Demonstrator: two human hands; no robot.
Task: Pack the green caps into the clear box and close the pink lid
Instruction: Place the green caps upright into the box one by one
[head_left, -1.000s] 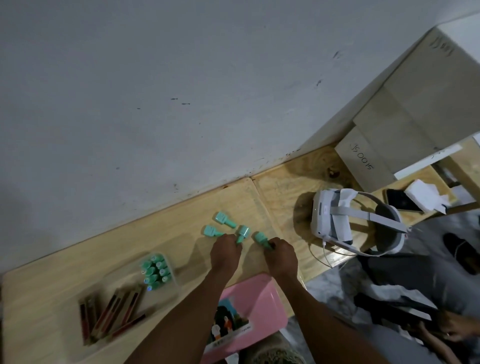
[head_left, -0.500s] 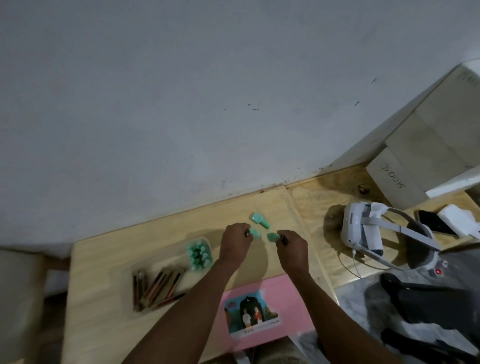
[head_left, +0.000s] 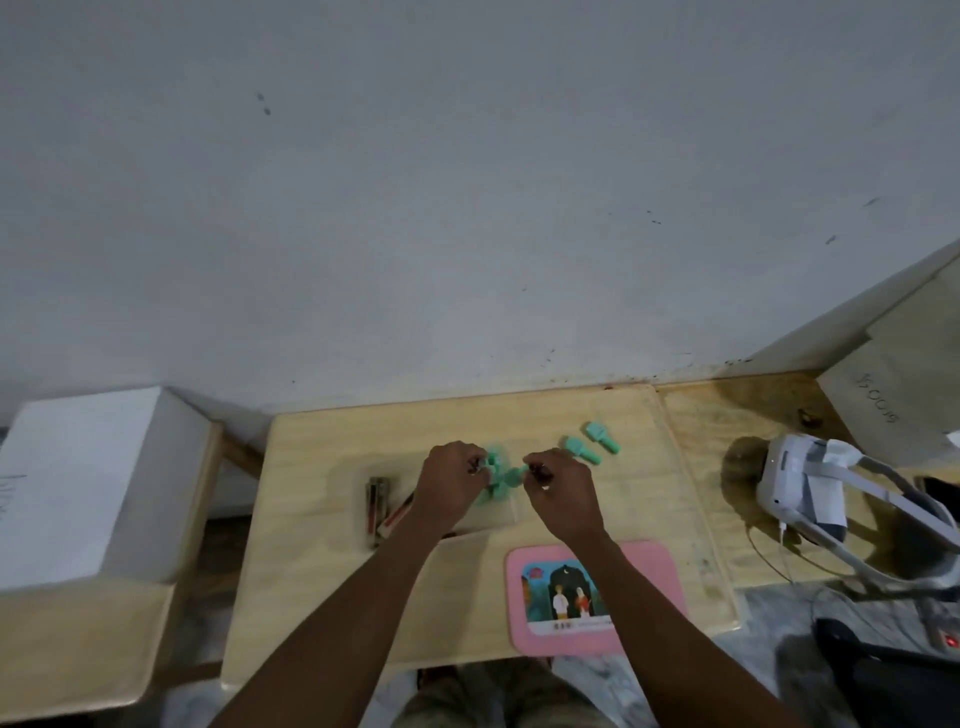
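left hand (head_left: 449, 491) was over the clear box (head_left: 501, 521), fingers curled, pinching first green cap (head_left: 490, 461) at the tips; blurry there. right hand (head_left: 563, 496) was just beside it, thumb and fingers pinching second green cap (head_left: 514, 474) over the box's right end. both caps were right above the packed caps (head_left: 496, 488), a green cluster in the right part of the box. dark red sticks (head_left: 378, 506) lay in the box's left part, partly hidden by the left wrist. near loose cap (head_left: 582, 450) and far loose cap (head_left: 602, 438) lay on their sides on the wooden table (head_left: 322, 571), right of the hands, just beside each other, apart from the box. pink lid (head_left: 649, 577) lay flat near the table's front edge, off the box, picture side up, right forearm crossing its left part. white headset (head_left: 795, 483) sat on the plywood surface to the right, cardboard box (head_left: 893, 410) behind it. white box (head_left: 78, 478) was off to the left.
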